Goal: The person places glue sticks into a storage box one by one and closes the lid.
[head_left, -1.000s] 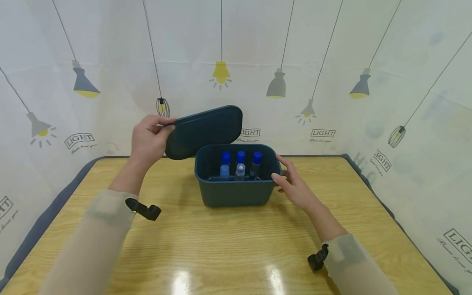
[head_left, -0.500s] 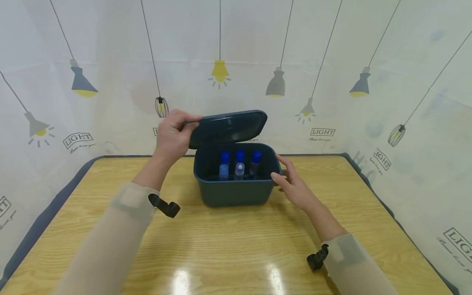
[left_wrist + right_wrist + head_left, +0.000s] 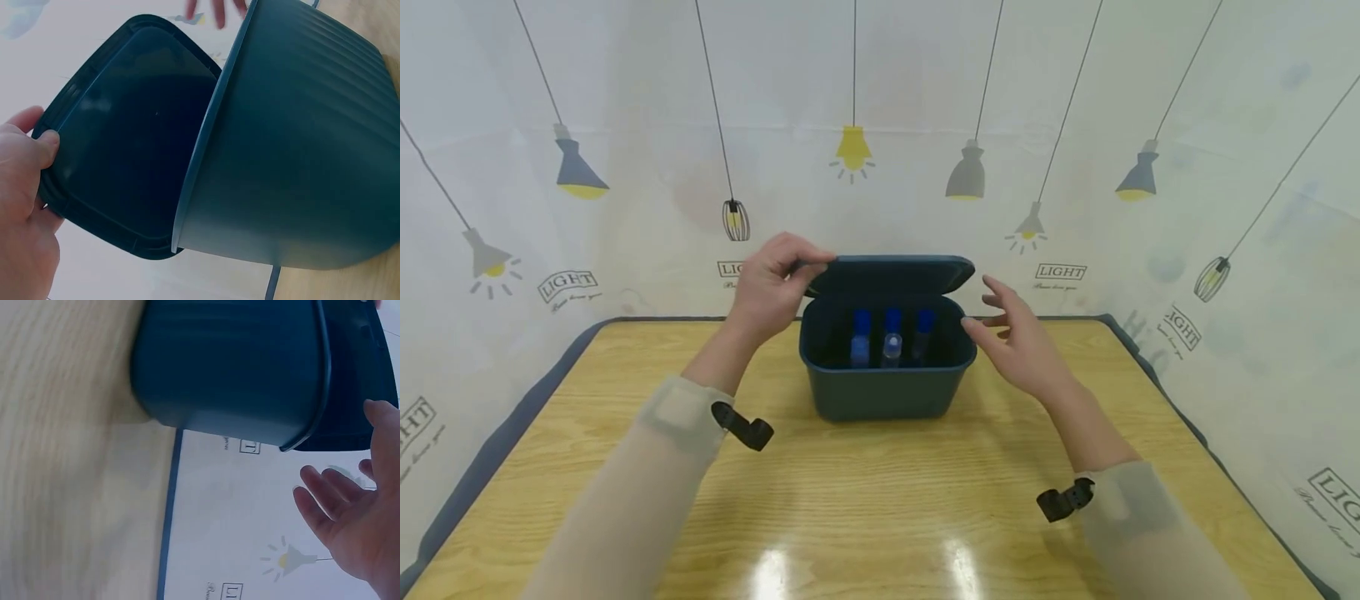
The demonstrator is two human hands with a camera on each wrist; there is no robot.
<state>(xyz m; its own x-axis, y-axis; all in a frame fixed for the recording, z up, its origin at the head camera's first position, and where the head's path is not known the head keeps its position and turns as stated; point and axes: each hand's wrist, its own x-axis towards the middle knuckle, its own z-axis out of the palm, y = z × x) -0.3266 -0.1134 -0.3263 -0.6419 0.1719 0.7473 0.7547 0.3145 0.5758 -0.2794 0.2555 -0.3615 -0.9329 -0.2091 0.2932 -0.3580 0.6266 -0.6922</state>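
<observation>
A dark teal storage box (image 3: 887, 393) stands on the table, with several small blue-capped bottles (image 3: 892, 348) upright inside it. My left hand (image 3: 775, 283) pinches the left end of the box's lid (image 3: 887, 275), thumb on the underside and fingers behind. Tilted over the back of the box, the lid leaves the front of the opening uncovered. In the left wrist view the thumb presses the rim of the lid (image 3: 125, 137). My right hand (image 3: 1018, 346) is beside the box's right rim, fingers spread and loosely bent, holding nothing; the right wrist view shows its fingers apart from the box wall (image 3: 231, 369).
The box rests on a wooden table (image 3: 850, 500) near its far edge. Behind the table hangs a white backdrop (image 3: 910, 83) printed with lamps. Each forearm carries a black wrist mount (image 3: 745, 425) over a light sleeve.
The left hand has moved right, bringing the lid over the back of the box and lowering it. The right hand has let go of the box's right rim and risen slightly.
</observation>
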